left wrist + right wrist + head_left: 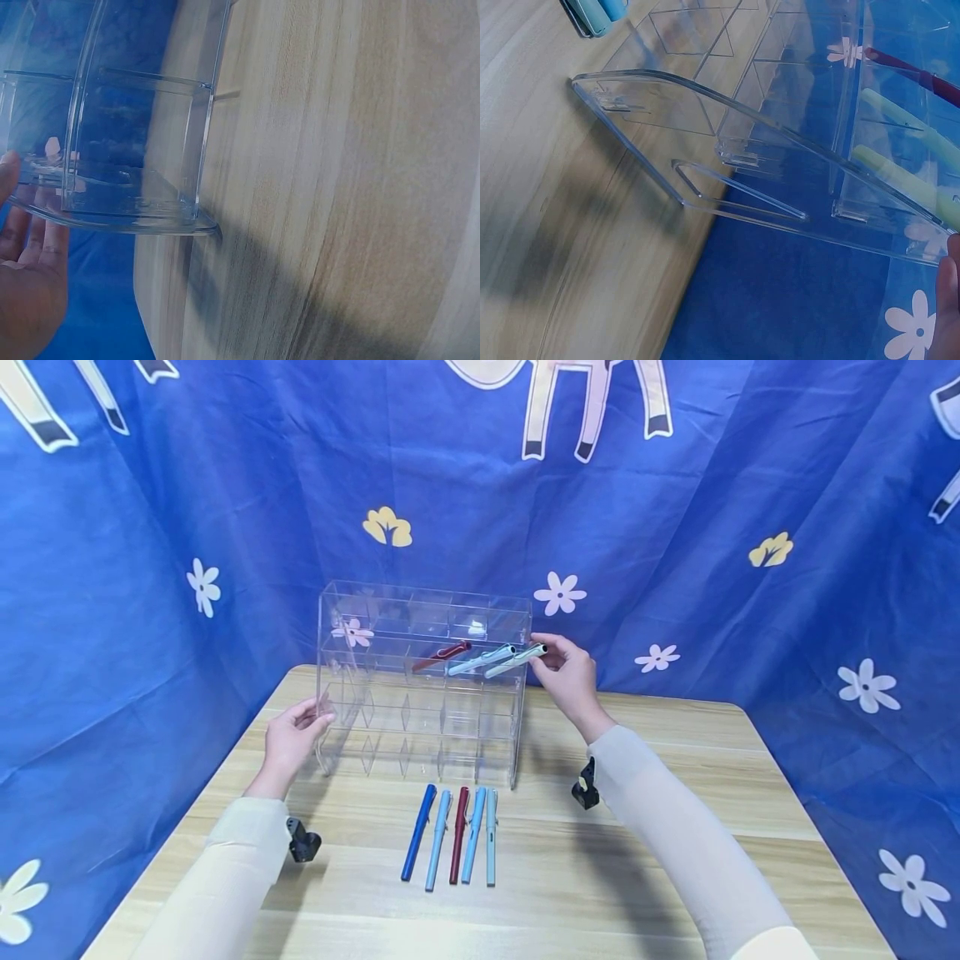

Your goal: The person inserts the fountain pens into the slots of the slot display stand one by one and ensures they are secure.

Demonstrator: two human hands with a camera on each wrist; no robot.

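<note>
A clear acrylic pen rack (423,722) with several rows of compartments stands at the back of the table. My left hand (294,739) grips the edge of its left side panel (142,225), thumb on one side and fingers on the other. On the opposite side, my right hand (568,681) holds the right side panel (780,135) near its upper part. Beside that hand, a pale green pen (517,662) slants in an upper row. A light blue pen (480,660) and a dark red pen (442,656) lie in neighbouring compartments. Most of the right hand is cut off in its wrist view.
Several pens lie side by side in front of the rack, among them a dark blue pen (418,833), a dark red pen (459,835) and a light blue pen (474,835). Wood-grain table (360,910) lies below. A blue patterned curtain (465,518) hangs close behind the rack.
</note>
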